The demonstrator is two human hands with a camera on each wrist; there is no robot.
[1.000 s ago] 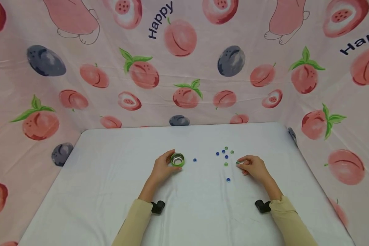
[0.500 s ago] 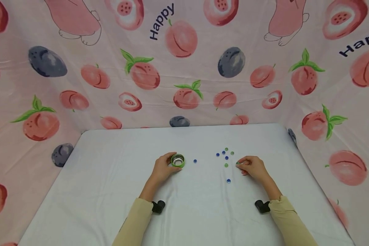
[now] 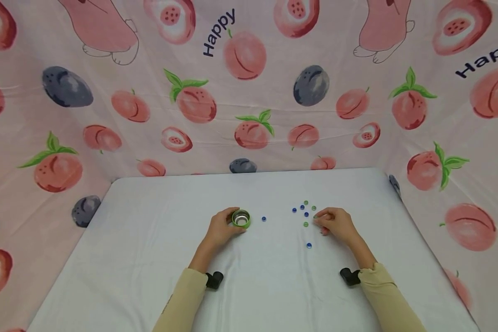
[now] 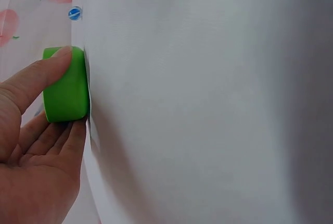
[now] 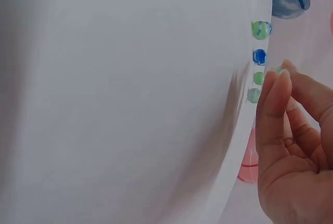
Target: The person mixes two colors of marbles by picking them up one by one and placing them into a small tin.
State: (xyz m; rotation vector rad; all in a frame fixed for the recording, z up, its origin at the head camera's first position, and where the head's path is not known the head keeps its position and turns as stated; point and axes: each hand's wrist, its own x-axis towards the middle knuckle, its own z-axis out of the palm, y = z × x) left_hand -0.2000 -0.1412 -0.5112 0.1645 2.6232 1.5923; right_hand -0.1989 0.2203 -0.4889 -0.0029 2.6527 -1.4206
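My left hand point(image 3: 221, 229) gripping the green cup point(image 3: 241, 218), cup upright on the white tabletop point(image 3: 128, 258), my right hand point(image 3: 336, 223) pinching a green marble point(image 5: 279, 70), loose blue and green marbles point(image 3: 306, 214) near it.

right grip point(image 3: 336, 223) shifted left, pinched green marble point(image 5: 279, 70) brought nearer the loose marbles point(image 3: 306, 214)

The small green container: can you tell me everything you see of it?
The small, round, green container is low and open-topped, its outside smooth and plastic-like, its inside silvery and metallic-looking. It seems to sit upright on the white tablecloth, with nothing discernible inside. The person's left grip holds it, thumb on the near side, fingers on the far. A round, blue, glassy-looking bead lies apart, to its right.
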